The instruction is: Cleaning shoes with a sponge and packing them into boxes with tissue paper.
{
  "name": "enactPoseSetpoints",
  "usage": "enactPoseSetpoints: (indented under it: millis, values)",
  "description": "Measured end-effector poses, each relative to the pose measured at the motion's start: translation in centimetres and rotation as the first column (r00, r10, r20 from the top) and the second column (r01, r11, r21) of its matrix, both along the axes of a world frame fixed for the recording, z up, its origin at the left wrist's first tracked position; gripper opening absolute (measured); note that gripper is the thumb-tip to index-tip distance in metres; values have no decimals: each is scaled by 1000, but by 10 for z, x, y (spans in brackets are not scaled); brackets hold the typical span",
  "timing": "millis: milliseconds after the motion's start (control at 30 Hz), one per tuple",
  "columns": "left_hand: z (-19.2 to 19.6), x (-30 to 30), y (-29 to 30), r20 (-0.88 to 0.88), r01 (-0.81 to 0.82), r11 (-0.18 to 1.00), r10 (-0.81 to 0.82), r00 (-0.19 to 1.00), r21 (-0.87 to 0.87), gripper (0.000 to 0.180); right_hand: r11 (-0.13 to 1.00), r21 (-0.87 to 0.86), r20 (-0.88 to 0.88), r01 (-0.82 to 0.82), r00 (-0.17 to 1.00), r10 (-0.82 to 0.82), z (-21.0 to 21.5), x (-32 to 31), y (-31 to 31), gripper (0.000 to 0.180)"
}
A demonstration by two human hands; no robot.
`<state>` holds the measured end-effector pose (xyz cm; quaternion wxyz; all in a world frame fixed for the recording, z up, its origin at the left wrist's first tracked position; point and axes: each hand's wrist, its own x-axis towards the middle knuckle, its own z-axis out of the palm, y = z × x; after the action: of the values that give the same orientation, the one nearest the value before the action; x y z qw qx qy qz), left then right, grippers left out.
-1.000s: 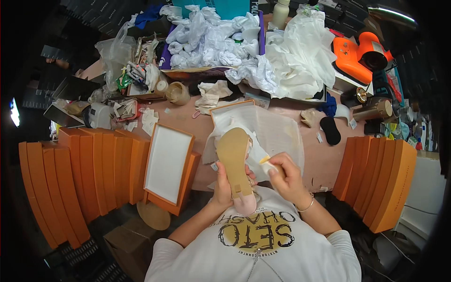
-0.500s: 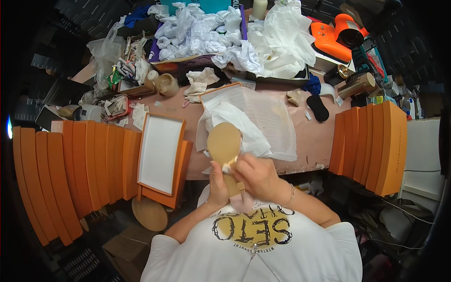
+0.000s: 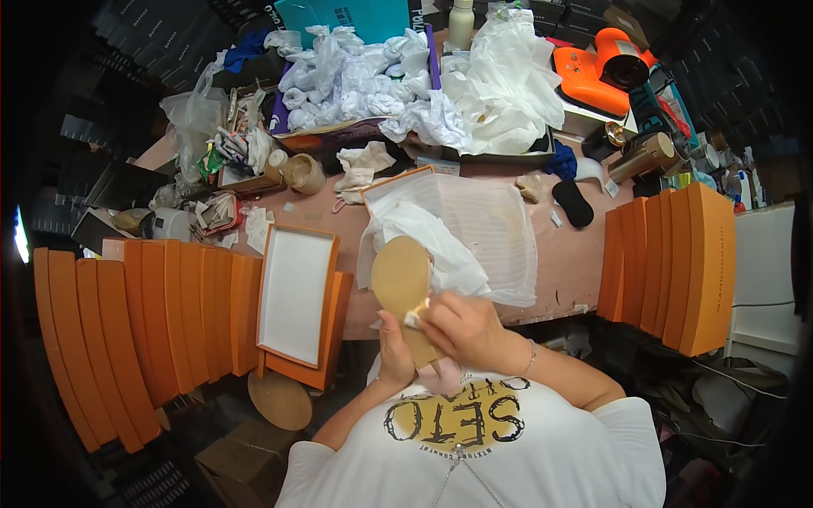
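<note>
A shoe with a flat tan sole (image 3: 400, 269) is held in front of my chest, sole up and toe pointing away from me. My left hand (image 3: 395, 354) is closed round its left side, the thumb standing along the edge. In my right hand (image 3: 467, 328), a small whitish-yellow wad of cloth or tissue (image 3: 414, 318) is pinched against the right part of the sole near its middle. Most of the upper is hidden underneath. Just beyond the shoe, crumpled white tissue paper (image 3: 432, 241) lies in an open orange-edged box (image 3: 398, 184).
Orange boxes (image 3: 174, 313) stand in a row at left, beside an open white-lined box lid (image 3: 296, 292). More orange boxes (image 3: 665, 267) stand at right. Behind are a bin of crumpled paper (image 3: 351, 89), a jar (image 3: 303, 173), an orange device (image 3: 593, 80) and a black oval pad (image 3: 574, 204).
The whole view has shifted slightly. The shoe has tilted a little, and the small heel block seen before is now mostly hidden. Both hands keep their holds.
</note>
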<state>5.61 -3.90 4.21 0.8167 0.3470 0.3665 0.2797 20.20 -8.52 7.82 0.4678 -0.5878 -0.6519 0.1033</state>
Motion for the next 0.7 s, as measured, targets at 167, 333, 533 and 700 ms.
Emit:
enactPoseSetpoints:
  millis: [167, 333, 533, 700]
  values:
    - [10, 9, 5, 119, 69, 989, -54, 991, -130, 84, 961, -148, -305, 232, 914, -267, -25, 45, 37, 13]
    - [8, 7, 14, 65, 148, 987, -144, 987, -58, 87, 896, -418, -555, 153, 737, -385, -55, 63, 2, 14]
    - [11, 10, 16, 63, 153, 986, -149, 987, -62, 89, 902, -425, -754, 78, 522, -400, -61, 51, -11, 19]
    - [8, 5, 18, 33, 236, 966, -241, 970, 108, 90, 966, -237, -543, 105, 810, -221, -11, 32, -14, 21]
